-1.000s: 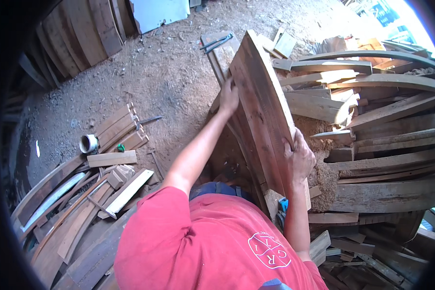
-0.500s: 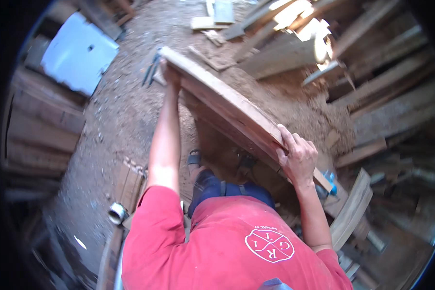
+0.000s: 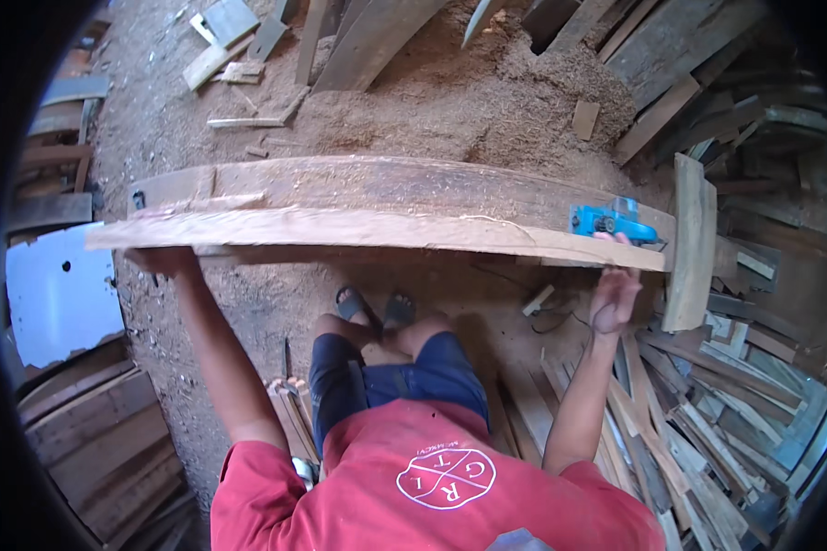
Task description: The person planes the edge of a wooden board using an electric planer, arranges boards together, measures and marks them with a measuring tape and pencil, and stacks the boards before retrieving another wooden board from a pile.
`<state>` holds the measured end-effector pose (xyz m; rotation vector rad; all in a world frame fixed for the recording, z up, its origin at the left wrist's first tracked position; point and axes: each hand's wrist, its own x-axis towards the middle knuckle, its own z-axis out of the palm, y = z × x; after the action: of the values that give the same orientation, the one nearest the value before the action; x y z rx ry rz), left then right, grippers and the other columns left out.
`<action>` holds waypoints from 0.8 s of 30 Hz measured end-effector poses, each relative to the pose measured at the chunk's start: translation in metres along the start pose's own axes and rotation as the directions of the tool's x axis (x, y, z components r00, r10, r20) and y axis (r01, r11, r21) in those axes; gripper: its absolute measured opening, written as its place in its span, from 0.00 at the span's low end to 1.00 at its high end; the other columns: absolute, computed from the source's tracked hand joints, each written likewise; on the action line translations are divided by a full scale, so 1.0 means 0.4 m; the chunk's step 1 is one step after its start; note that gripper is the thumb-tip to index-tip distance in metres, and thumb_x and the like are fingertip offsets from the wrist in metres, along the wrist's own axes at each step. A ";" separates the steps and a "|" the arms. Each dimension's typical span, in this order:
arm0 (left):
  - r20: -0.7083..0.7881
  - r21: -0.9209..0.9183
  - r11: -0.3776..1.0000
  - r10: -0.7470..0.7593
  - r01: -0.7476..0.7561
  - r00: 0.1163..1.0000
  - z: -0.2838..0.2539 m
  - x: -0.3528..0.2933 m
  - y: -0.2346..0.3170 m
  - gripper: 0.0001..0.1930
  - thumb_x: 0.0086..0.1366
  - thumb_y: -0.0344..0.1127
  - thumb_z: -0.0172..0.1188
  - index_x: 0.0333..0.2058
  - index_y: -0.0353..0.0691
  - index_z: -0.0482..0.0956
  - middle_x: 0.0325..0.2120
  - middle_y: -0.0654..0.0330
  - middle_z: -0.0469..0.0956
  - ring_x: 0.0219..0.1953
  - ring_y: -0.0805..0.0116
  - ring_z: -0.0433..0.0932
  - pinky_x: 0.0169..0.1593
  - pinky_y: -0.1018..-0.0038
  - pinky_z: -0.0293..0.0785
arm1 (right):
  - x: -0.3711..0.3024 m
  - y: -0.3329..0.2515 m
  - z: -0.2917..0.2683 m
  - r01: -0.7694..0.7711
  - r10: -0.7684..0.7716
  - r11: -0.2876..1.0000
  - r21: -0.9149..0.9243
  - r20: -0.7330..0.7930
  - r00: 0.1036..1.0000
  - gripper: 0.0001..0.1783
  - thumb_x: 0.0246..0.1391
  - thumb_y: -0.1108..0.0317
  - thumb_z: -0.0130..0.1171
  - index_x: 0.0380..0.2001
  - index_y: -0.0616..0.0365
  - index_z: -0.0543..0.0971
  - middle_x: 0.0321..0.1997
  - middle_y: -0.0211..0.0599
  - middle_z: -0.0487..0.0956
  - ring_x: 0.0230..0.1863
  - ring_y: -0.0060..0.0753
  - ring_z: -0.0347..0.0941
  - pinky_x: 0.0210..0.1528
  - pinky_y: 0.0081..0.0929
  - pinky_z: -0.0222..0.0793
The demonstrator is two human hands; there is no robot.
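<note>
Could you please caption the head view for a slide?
Left hand and right hand near opposite ends of a long board, with a blue power tool nearby.

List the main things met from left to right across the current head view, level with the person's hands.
Pale blue sheet, left hand, sandalled feet, small pale offcut, right hand, short curved board.

- From afar, I see the board [image 3: 358, 230], long and narrow, its pale edge turned up toward me.
- Its near face shows dark, in shadow.
- I find it crosswise, along the near side of a plank [image 3: 340, 176].
</note>
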<state>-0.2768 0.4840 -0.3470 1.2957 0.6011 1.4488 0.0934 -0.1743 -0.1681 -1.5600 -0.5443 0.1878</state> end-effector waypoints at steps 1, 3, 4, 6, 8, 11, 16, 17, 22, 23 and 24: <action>0.078 -0.085 0.996 0.031 -0.025 0.996 -0.009 0.021 0.013 0.30 0.73 0.59 0.40 0.42 0.34 0.76 0.35 0.47 0.78 0.36 0.52 0.79 0.39 0.58 0.80 | -0.004 0.025 0.057 0.029 -0.029 0.998 0.060 0.000 1.000 0.40 0.66 0.50 0.58 0.69 0.70 0.63 0.66 0.56 0.73 0.68 0.50 0.70 0.74 0.47 0.56; 0.169 -0.167 0.984 0.084 -0.055 0.982 -0.041 0.059 0.040 0.28 0.73 0.56 0.42 0.42 0.33 0.76 0.36 0.47 0.78 0.35 0.53 0.79 0.40 0.59 0.81 | -0.026 0.088 0.056 -0.012 0.026 0.983 0.181 -0.076 0.997 0.37 0.64 0.59 0.63 0.69 0.66 0.64 0.67 0.54 0.73 0.66 0.54 0.71 0.72 0.48 0.59; 0.049 0.171 0.968 0.179 -0.185 0.983 -0.040 0.068 0.060 0.21 0.70 0.49 0.53 0.41 0.32 0.77 0.36 0.47 0.77 0.35 0.53 0.79 0.40 0.60 0.81 | -0.030 0.134 0.044 0.001 0.018 0.979 0.205 -0.087 0.996 0.37 0.64 0.59 0.63 0.69 0.66 0.64 0.67 0.54 0.73 0.66 0.54 0.71 0.72 0.48 0.59; -0.005 0.341 0.852 0.425 -0.398 0.905 0.002 0.053 0.091 0.22 0.65 0.46 0.64 0.44 0.30 0.76 0.39 0.44 0.77 0.37 0.49 0.80 0.42 0.59 0.81 | -0.035 0.233 -0.027 0.025 -0.190 0.852 -0.523 -0.263 0.946 0.34 0.63 0.62 0.65 0.68 0.63 0.68 0.63 0.47 0.76 0.63 0.50 0.73 0.66 0.44 0.68; 0.325 0.837 0.158 0.626 -0.523 0.709 0.007 0.053 0.139 0.26 0.63 0.47 0.68 0.49 0.32 0.73 0.45 0.44 0.77 0.44 0.47 0.80 0.48 0.53 0.79 | -0.073 0.349 -0.132 0.078 -0.265 0.874 -0.480 -0.336 0.904 0.32 0.63 0.63 0.65 0.66 0.62 0.69 0.59 0.42 0.77 0.60 0.43 0.74 0.62 0.38 0.70; 0.029 0.885 0.371 0.555 -0.279 0.831 0.098 0.001 0.140 0.27 0.71 0.56 0.59 0.50 0.35 0.67 0.44 0.50 0.78 0.46 0.56 0.79 0.55 0.59 0.77 | -0.040 0.410 -0.079 0.270 -0.321 0.947 -0.176 -0.438 0.840 0.29 0.61 0.68 0.66 0.64 0.62 0.72 0.51 0.34 0.77 0.53 0.29 0.73 0.55 0.27 0.72; -0.046 0.737 0.572 0.575 -0.360 0.817 0.224 0.009 0.199 0.32 0.81 0.58 0.33 0.55 0.31 0.69 0.44 0.41 0.80 0.53 0.40 0.78 0.60 0.56 0.69 | 0.030 0.348 -0.039 0.475 -0.415 0.880 -0.005 -0.495 0.763 0.36 0.59 0.68 0.70 0.67 0.68 0.68 0.52 0.34 0.77 0.52 0.25 0.72 0.56 0.25 0.69; -0.067 0.658 0.645 0.564 -0.389 0.823 0.239 0.009 0.200 0.36 0.81 0.61 0.29 0.56 0.30 0.70 0.45 0.40 0.81 0.54 0.39 0.77 0.60 0.56 0.68 | 0.040 0.347 -0.038 0.488 -0.414 0.873 0.011 -0.510 0.753 0.38 0.60 0.66 0.71 0.68 0.70 0.67 0.52 0.35 0.77 0.52 0.25 0.73 0.58 0.25 0.68; -0.117 0.668 0.655 0.562 -0.354 0.819 0.271 -0.026 0.226 0.48 0.75 0.72 0.25 0.57 0.28 0.75 0.49 0.37 0.81 0.58 0.37 0.75 0.60 0.54 0.66 | 0.089 0.362 -0.068 0.541 -0.487 0.841 0.026 -0.401 0.776 0.36 0.63 0.69 0.67 0.69 0.72 0.65 0.58 0.44 0.78 0.58 0.28 0.74 0.62 0.27 0.67; -0.161 0.619 0.723 0.498 -0.306 0.852 0.276 -0.029 0.234 0.50 0.74 0.73 0.24 0.57 0.27 0.77 0.50 0.36 0.81 0.59 0.37 0.75 0.61 0.54 0.66 | 0.093 0.357 -0.064 0.522 -0.472 0.853 0.022 -0.396 0.788 0.36 0.63 0.71 0.67 0.69 0.73 0.64 0.58 0.46 0.79 0.58 0.29 0.74 0.62 0.28 0.68; -0.173 0.594 0.751 0.469 -0.289 0.866 0.270 -0.012 0.228 0.51 0.75 0.72 0.24 0.56 0.23 0.76 0.51 0.34 0.80 0.59 0.35 0.74 0.61 0.55 0.66 | 0.098 0.350 -0.062 0.516 -0.467 0.856 0.020 -0.397 0.790 0.36 0.63 0.71 0.67 0.69 0.73 0.64 0.58 0.46 0.79 0.58 0.30 0.75 0.63 0.28 0.68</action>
<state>-0.2113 0.4216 -0.2384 1.7280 1.0740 1.9369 0.1697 -0.1754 -0.2943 -1.2340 -0.5985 -0.4700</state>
